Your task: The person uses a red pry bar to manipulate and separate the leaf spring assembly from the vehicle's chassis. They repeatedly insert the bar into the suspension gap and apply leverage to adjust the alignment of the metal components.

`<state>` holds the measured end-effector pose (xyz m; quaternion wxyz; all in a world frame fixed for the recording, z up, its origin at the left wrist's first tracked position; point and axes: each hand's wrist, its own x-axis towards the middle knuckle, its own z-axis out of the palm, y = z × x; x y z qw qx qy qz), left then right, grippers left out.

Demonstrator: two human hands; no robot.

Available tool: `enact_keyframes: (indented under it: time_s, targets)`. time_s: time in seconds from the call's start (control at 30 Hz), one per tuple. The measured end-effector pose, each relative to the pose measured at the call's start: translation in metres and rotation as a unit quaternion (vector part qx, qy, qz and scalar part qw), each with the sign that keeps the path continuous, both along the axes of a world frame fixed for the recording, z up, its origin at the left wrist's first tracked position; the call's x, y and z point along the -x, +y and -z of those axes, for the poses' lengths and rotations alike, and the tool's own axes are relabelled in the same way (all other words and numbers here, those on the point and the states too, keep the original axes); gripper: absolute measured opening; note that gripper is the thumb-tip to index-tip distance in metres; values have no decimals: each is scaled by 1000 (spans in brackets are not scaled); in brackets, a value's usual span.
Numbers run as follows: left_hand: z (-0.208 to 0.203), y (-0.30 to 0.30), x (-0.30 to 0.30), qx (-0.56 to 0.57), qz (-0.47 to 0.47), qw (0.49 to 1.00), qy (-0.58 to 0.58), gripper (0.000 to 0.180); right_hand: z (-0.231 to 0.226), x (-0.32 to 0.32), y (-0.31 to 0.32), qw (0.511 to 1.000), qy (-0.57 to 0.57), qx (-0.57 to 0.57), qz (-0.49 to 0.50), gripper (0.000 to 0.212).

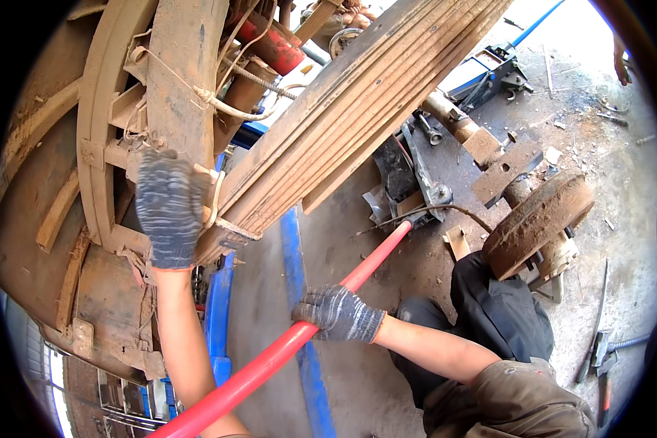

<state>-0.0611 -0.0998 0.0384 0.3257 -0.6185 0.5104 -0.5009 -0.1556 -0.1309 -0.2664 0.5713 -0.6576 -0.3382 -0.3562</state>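
My left hand (169,208), in a dark striped knit glove, lies against the rusty frame beam (185,80) beside the end of a leaf spring (343,109). Its fingers reach up along the metal, and their tips are partly hidden. With fingers wrapped round it, my right hand (339,314), in a matching glove, grips a long red jack handle (259,355). That handle slants from the lower left up to a dark, dirty floor jack (425,179) under the spring's far side.
A muddy axle end with a round hub (536,223) stands by my knee (500,303). Behind it is a blue floor jack (482,73). A hammer (598,350) and debris lie at right. A blue stripe (293,252) crosses the floor. Another person's hand (621,62) shows top right.
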Motion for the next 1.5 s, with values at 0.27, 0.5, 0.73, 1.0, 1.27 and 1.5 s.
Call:
enact_keyframes:
  time_s: [0.27, 0.5, 0.73, 1.0, 1.27, 1.5]
  targets:
    - [17, -11, 7, -84, -2, 996, 39, 28, -2, -1, 1, 1000, -3, 16, 2, 39]
    - [43, -17, 27, -38, 4, 979, 200, 19, 3, -2, -1, 1000, -4, 3, 8, 40]
    - [70, -14, 65, 219, -100, 503, 830, 82, -3, -3, -12, 998, 26, 17, -58, 40]
    - [106, -3, 48, 297, -11, 360, 884, 70, 26, 10, -109, 988, 140, -15, -69, 54]
    - [145, -20, 38, 319, -78, 328, 886, 75, -70, 28, -148, 975, 64, 45, 206, 66]
    - [153, -26, 43, 307, -57, 245, 918, 103, -69, 7, -134, 964, 128, 105, 207, 61]
